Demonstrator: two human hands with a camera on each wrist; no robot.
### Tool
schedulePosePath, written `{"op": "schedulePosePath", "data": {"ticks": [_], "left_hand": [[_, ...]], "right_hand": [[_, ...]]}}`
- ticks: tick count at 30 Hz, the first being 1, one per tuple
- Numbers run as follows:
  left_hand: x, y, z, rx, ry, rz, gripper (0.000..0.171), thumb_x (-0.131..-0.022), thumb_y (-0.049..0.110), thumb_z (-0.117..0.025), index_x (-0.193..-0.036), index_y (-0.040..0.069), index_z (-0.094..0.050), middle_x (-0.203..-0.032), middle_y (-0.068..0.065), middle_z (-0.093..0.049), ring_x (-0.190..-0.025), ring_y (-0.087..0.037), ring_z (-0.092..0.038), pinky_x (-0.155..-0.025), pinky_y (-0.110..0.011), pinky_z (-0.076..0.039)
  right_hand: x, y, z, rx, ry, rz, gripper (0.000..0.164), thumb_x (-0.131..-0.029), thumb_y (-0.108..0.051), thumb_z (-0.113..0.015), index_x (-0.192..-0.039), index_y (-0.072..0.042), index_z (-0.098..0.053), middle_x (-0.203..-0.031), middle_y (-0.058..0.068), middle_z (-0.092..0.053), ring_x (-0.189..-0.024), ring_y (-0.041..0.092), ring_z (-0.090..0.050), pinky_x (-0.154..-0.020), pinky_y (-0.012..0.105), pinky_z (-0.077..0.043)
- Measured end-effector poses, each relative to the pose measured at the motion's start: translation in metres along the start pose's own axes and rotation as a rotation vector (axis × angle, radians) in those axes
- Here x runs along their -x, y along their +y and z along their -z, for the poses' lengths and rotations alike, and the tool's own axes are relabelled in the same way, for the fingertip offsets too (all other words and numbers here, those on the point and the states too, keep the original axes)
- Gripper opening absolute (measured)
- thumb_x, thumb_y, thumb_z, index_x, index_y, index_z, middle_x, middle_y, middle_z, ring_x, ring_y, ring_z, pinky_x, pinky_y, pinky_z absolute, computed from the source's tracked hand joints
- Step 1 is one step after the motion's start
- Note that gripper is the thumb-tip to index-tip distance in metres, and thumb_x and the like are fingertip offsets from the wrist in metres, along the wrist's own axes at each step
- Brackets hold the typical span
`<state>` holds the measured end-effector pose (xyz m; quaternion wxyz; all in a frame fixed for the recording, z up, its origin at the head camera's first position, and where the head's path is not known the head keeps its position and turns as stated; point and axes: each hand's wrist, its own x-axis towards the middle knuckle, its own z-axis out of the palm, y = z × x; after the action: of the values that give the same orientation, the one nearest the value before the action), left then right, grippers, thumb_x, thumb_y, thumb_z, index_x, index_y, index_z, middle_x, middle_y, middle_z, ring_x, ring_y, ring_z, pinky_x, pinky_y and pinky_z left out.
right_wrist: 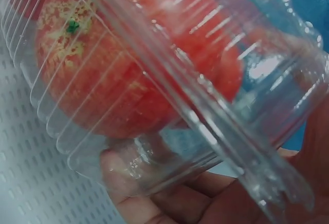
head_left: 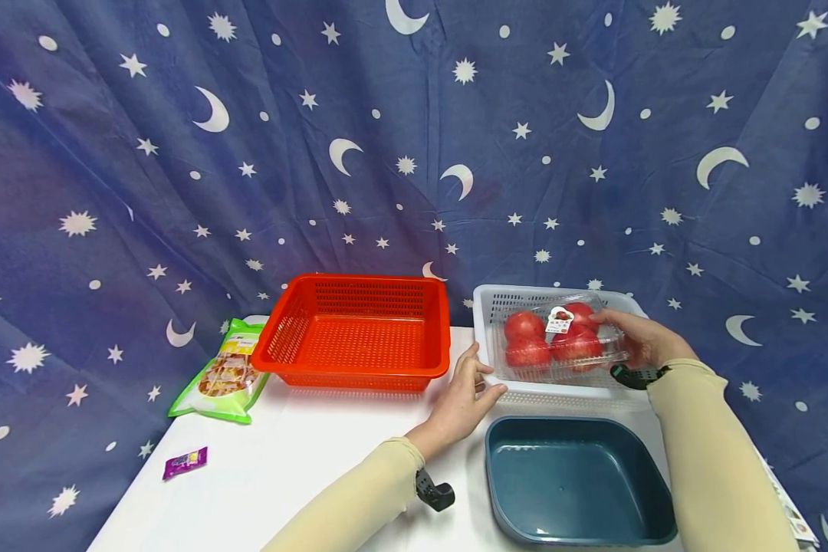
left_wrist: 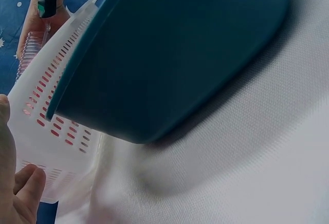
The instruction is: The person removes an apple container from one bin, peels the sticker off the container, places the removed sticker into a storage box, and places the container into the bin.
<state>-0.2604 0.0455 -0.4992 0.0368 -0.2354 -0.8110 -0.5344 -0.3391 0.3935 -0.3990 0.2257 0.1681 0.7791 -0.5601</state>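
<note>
A clear plastic clamshell box of several red apples lies in and over the white basket. My right hand grips the box's right end. In the right wrist view, fingers reach under the box, and the basket's slotted floor shows below. My left hand touches the basket's near left corner, its thumb by the front rim and its fingers along the left side. Fingertips rest against the slotted wall in the left wrist view.
A dark blue-green tub stands in front of the white basket. Left of it is a red basket. A green snack bag leans there, with a small purple packet nearer. A star-and-moon curtain hangs behind the white table.
</note>
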Motion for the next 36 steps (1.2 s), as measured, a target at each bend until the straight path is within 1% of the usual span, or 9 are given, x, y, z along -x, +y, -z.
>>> {"op": "schedulePosePath", "data": {"ticks": [2,4,9,12,17,23,26,30,36], "left_hand": [[0.000,0.000,-0.001,-0.003,0.000,-0.004,0.028,-0.100,0.028,-0.070,-0.114,0.014,-0.050,-0.168,-0.009,-0.020,-0.113,-0.022,-0.065,-0.098,-0.031,-0.053],[-0.001,0.001,-0.001,-0.007,0.007,-0.016,0.028,-0.099,0.027,-0.070,-0.114,0.013,-0.051,-0.168,-0.011,-0.021,-0.112,-0.022,-0.065,-0.098,-0.031,-0.053],[-0.001,0.002,-0.002,-0.004,0.024,-0.030,0.029,-0.099,0.027,-0.071,-0.114,0.011,-0.051,-0.167,-0.012,-0.023,-0.110,-0.023,-0.066,-0.097,-0.032,-0.054],[-0.002,0.002,-0.003,0.005,0.031,-0.023,0.030,-0.099,0.027,-0.071,-0.114,0.011,-0.051,-0.167,-0.011,-0.023,-0.109,-0.023,-0.066,-0.097,-0.032,-0.054],[-0.002,0.003,-0.003,-0.001,0.032,0.000,0.030,-0.099,0.027,-0.071,-0.114,0.011,-0.052,-0.167,-0.008,-0.023,-0.109,-0.021,-0.066,-0.097,-0.029,-0.053],[-0.004,0.004,-0.003,-0.007,0.028,0.006,0.028,-0.099,0.027,-0.071,-0.114,0.013,-0.052,-0.167,-0.009,-0.023,-0.109,-0.021,-0.065,-0.097,-0.026,-0.053],[-0.005,0.002,-0.004,0.027,0.027,0.000,0.028,-0.098,0.025,-0.072,-0.113,0.012,-0.052,-0.167,-0.011,-0.023,-0.108,-0.022,-0.065,-0.096,-0.026,-0.053],[-0.006,0.001,-0.005,0.078,0.018,0.009,0.029,-0.098,0.024,-0.073,-0.113,0.012,-0.052,-0.167,-0.009,-0.022,-0.109,-0.022,-0.064,-0.097,-0.026,-0.052],[-0.004,0.003,-0.004,0.095,0.009,0.027,0.030,-0.098,0.023,-0.073,-0.115,0.012,-0.051,-0.168,-0.009,-0.021,-0.111,-0.023,-0.062,-0.098,-0.026,-0.052]], "right_hand": [[0.002,0.001,0.001,-0.021,-0.001,-0.008,0.092,-0.094,-0.053,-0.064,-0.156,-0.001,-0.019,-0.111,0.011,-0.059,-0.096,0.025,-0.062,-0.080,0.034,-0.056],[0.003,0.001,0.003,-0.078,-0.004,-0.017,0.090,-0.095,-0.052,-0.064,-0.155,-0.001,-0.020,-0.106,0.009,-0.061,-0.093,0.024,-0.064,-0.081,0.035,-0.058],[0.010,-0.002,0.007,-0.255,0.011,-0.017,0.086,-0.095,-0.049,-0.068,-0.156,-0.009,-0.022,-0.094,0.005,-0.066,-0.087,0.026,-0.070,-0.085,0.045,-0.059],[0.016,-0.006,0.009,-0.312,0.009,0.004,0.083,-0.095,-0.049,-0.069,-0.155,-0.014,-0.024,-0.090,0.004,-0.068,-0.086,0.027,-0.071,-0.088,0.049,-0.057],[0.022,-0.011,0.012,-0.368,-0.003,0.018,0.073,-0.096,-0.049,-0.069,-0.150,-0.019,-0.031,-0.092,0.004,-0.069,-0.087,0.027,-0.072,-0.091,0.049,-0.056],[0.027,-0.013,0.013,-0.397,0.004,0.032,0.082,-0.095,-0.050,-0.070,-0.156,-0.019,-0.024,-0.092,0.002,-0.068,-0.087,0.027,-0.071,-0.089,0.047,-0.057],[0.030,-0.014,0.012,-0.419,-0.002,0.039,0.084,-0.096,-0.049,-0.069,-0.158,-0.019,-0.020,-0.091,0.002,-0.069,-0.087,0.028,-0.072,-0.088,0.047,-0.058],[0.034,-0.015,0.008,-0.445,-0.004,0.045,0.089,-0.096,-0.048,-0.068,-0.161,-0.019,-0.014,-0.090,0.003,-0.070,-0.086,0.029,-0.073,-0.090,0.048,-0.056],[0.039,-0.017,0.003,-0.472,-0.010,0.061,0.082,-0.095,-0.048,-0.070,-0.157,-0.020,-0.023,-0.093,0.005,-0.070,-0.088,0.030,-0.073,-0.089,0.049,-0.056]]}}
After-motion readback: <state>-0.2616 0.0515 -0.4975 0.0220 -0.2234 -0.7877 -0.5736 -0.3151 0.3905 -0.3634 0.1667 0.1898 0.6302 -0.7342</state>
